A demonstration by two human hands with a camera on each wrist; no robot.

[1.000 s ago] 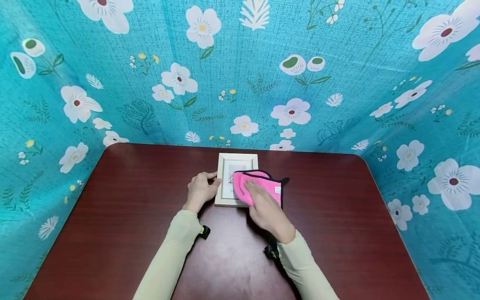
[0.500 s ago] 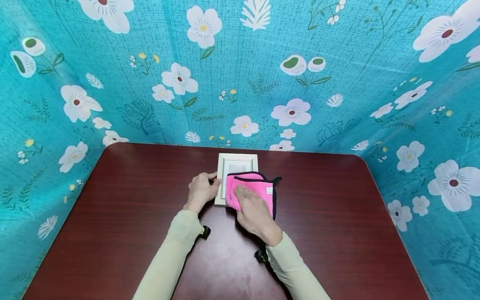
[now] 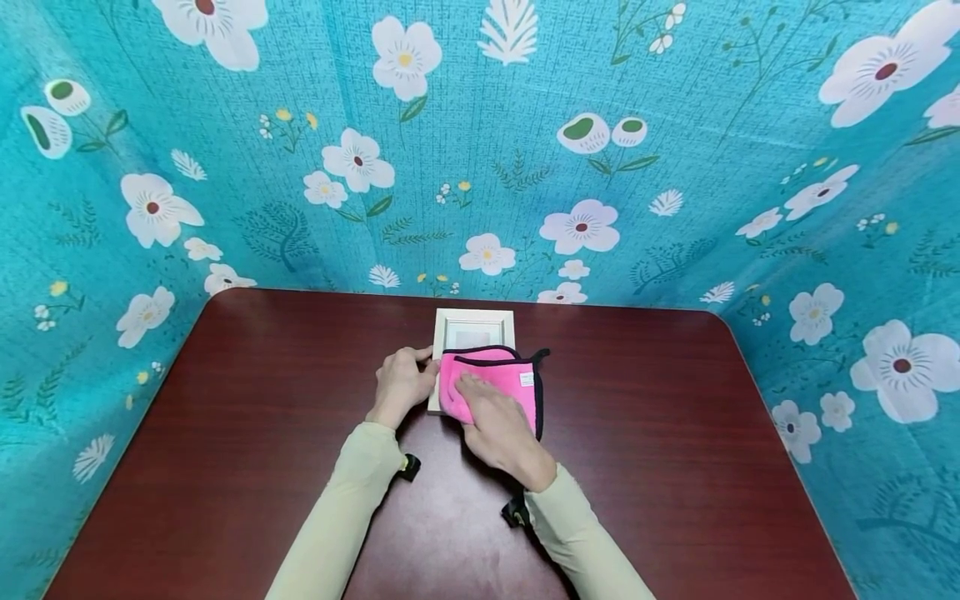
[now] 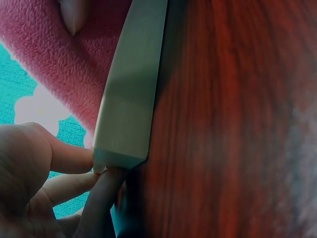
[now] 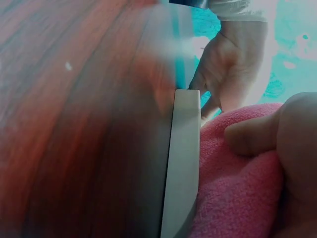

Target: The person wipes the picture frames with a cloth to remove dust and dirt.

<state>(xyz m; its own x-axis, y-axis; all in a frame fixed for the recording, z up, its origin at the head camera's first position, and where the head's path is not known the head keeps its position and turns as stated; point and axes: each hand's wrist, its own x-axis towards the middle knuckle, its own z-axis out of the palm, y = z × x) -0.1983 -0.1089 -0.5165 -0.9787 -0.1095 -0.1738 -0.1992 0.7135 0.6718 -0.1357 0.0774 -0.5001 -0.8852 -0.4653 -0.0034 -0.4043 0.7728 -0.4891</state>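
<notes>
A light wooden picture frame point(image 3: 474, 320) lies flat on the dark red table; its lower part is covered. My left hand point(image 3: 401, 385) holds the frame's left edge, thumb and fingers against its rim; the left wrist view shows them at the frame's corner point(image 4: 130, 99). My right hand point(image 3: 501, 425) presses a folded pink cloth point(image 3: 510, 375) with black edging and a white tag onto the frame's face. In the right wrist view, its thumb sinks into the fluffy cloth point(image 5: 237, 193). Most of the picture and glass is hidden under the cloth.
The glossy wood-grain table point(image 3: 660, 433) spreads around the hands. A blue flowered cloth point(image 3: 480, 150) hangs behind it and along both sides. Dark wrist devices sit under the left cuff point(image 3: 408, 467) and right cuff point(image 3: 516, 512).
My right hand has slid the pink cloth left and slightly toward me across the frame, baring the upper right of the glass. The left hand and frame have stayed in place.
</notes>
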